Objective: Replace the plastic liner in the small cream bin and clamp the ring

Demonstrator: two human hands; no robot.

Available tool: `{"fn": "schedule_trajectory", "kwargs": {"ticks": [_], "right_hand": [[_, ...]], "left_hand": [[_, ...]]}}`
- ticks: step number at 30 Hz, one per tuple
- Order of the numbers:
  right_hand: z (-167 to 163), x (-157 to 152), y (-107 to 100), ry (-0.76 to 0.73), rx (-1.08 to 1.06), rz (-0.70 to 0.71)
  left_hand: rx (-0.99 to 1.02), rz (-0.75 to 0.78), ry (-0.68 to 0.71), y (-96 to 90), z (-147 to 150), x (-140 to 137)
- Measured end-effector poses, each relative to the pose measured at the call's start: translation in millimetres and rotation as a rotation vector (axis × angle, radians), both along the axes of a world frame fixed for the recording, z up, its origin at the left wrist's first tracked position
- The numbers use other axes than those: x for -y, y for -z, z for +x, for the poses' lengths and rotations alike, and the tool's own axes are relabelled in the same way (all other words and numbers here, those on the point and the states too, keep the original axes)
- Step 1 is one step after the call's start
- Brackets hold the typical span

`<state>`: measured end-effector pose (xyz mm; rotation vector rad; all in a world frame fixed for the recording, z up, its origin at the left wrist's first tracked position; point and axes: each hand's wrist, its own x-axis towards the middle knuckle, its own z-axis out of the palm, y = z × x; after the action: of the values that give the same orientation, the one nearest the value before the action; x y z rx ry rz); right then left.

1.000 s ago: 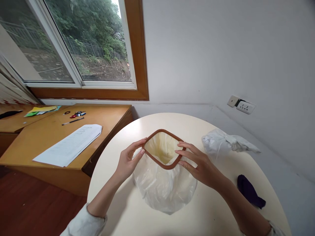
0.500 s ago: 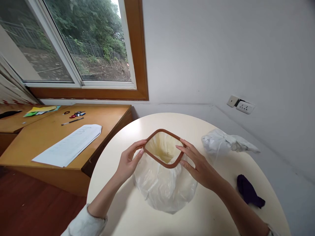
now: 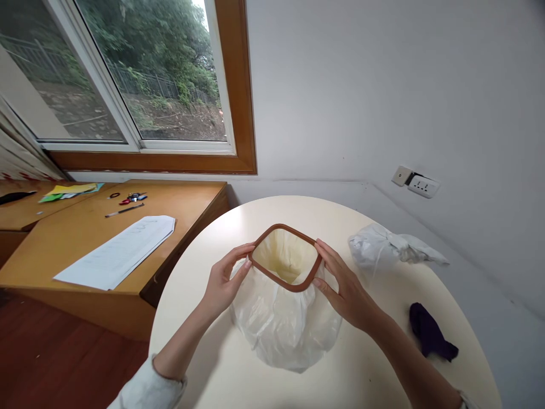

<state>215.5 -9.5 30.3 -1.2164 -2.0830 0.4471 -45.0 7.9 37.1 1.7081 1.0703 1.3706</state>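
Note:
A trash can with a brown, rounded-square rim point(image 3: 284, 286) stands on the round table, lined with a translucent white trash bag point(image 3: 289, 335). The bag hangs loosely over the outside and hides the can's walls. At the rim's left corner is my left hand point(image 3: 223, 279), thumb in front and fingers behind, closed on the edge. My right hand point(image 3: 347, 287) grips the right corner the same way, its fingers along the outer side and its thumb near the front. Inside the opening the liner looks pale yellow and creased.
A knotted white plastic bag point(image 3: 374, 247) and a dark purple cloth point(image 3: 432, 335) lie on the right of the cream table point(image 3: 293, 207). On the wooden desk point(image 3: 191, 196) at left are papers point(image 3: 119, 250), a pen point(image 3: 125, 210) and keys point(image 3: 135, 197). A wall socket point(image 3: 423, 186) is at right.
My right hand's fingers have moved from over the rim's inner edge to its outer side. The left hand, trash can and bag stay nearly in place.

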Motion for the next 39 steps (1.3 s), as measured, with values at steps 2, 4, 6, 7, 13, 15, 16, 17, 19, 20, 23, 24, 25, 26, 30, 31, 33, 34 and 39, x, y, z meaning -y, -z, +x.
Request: {"fn": "schedule_trajectory", "kwargs": {"ticks": [2, 4, 6, 7, 13, 15, 16, 17, 19, 20, 23, 24, 25, 26, 30, 31, 33, 34, 39], "right_hand": [[-0.1, -0.5, 1.2, 0.0, 0.009, 0.017], [-0.2, -0.8, 1.9, 0.002, 0.016, 0.039], [-0.3, -0.6, 2.0, 0.007, 0.018, 0.047], [-0.4, -0.4, 1.9, 0.007, 0.016, 0.046], [-0.4, 1.1, 3.5, -0.02, -0.009, 0.024], [-0.4, 0.7, 6.1, -0.021, -0.018, 0.02], [-0.3, 0.3, 7.6, -0.018, -0.022, 0.017], [-0.2, -0.2, 9.1, -0.017, -0.025, 0.015], [0.3, -1.4, 11.5, -0.018, -0.031, 0.013], [0.8, -2.0, 12.5, -0.021, -0.032, 0.015], [2.3, -3.3, 14.3, -0.027, -0.025, 0.027], [2.8, -3.6, 14.8, -0.027, -0.019, 0.031], [3.1, -3.8, 15.3, -0.029, -0.012, 0.037], [3.3, -4.1, 15.8, -0.031, -0.006, 0.046], [3.4, -5.6, 16.5, -0.028, 0.02, 0.097], [3.6, -6.1, 16.2, -0.025, 0.029, 0.111], [4.7, -6.7, 14.7, -0.022, 0.049, 0.138], [5.6, -6.8, 13.7, -0.023, 0.058, 0.148], [11.8, -6.2, 8.9, -0.037, 0.041, 0.129]], "left_hand": [[-0.01, 0.01, 0.0, 1.2, -0.1, -0.4], [-0.017, 0.012, -0.005, 1.8, -0.1, -0.6], [-0.018, 0.014, -0.01, 1.7, 0.3, -0.6], [-0.016, 0.018, -0.012, 1.5, 0.4, -0.6], [-0.012, 0.024, -0.007, 1.0, 0.8, 0.1], [-0.014, 0.027, -0.006, 2.4, 0.5, 0.0], [-0.015, 0.032, -0.007, 3.4, 0.3, -0.2], [-0.015, 0.039, -0.008, 4.7, 0.0, -0.4], [-0.019, 0.061, -0.012, 7.7, -0.8, -1.0], [-0.025, 0.073, -0.013, 9.2, -1.3, -1.4], [-0.048, 0.102, -0.011, 13.3, -3.2, -2.1], [-0.057, 0.112, -0.008, 14.2, -3.8, -2.2], [-0.066, 0.122, -0.007, 14.9, -4.3, -2.3], [-0.075, 0.133, -0.005, 15.3, -4.6, -2.3], [-0.144, 0.167, -0.013, 14.5, -5.6, -1.3], [-0.172, 0.173, -0.017, 13.7, -6.4, -1.1], [-0.247, 0.187, -0.015, 11.7, -9.6, -1.2], [-0.294, 0.195, -0.007, 10.4, -12.0, -1.6], [-0.572, 0.239, 0.01, 2.2, -27.7, -4.8]]}}
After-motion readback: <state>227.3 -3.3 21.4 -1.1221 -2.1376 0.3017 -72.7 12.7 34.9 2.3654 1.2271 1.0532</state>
